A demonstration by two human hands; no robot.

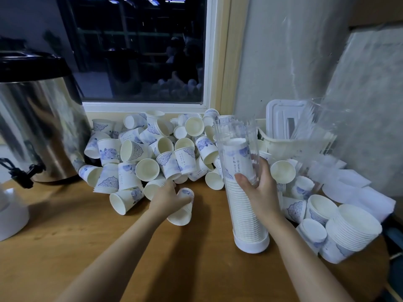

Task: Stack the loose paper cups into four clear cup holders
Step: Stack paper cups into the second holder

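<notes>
Heaped on the desk (pixel 109 247) below the window: loose cups (pixel 152 153), light, thin-walled, probably easy to crush. At the heap's front edge, left hand (pixel 168 197) curled round one cup (pixel 182 207); best gripped gently by the side wall. Further right, right hand (pixel 260 188) wrapped round the clear holder (pixel 244 214) mid-height, base seemingly on the desk, tube mostly full. Stiff, likely slick plastic; calls for a firm grip.

I count two hands, a left hand (pixel 168 198) and a right hand (pixel 261 190). There is one clear cup holder (pixel 245 227), one shiny metal urn (pixel 39 127) and one white basket (pixel 281 147). The loose paper cups (pixel 139 151) are too many to count.
</notes>
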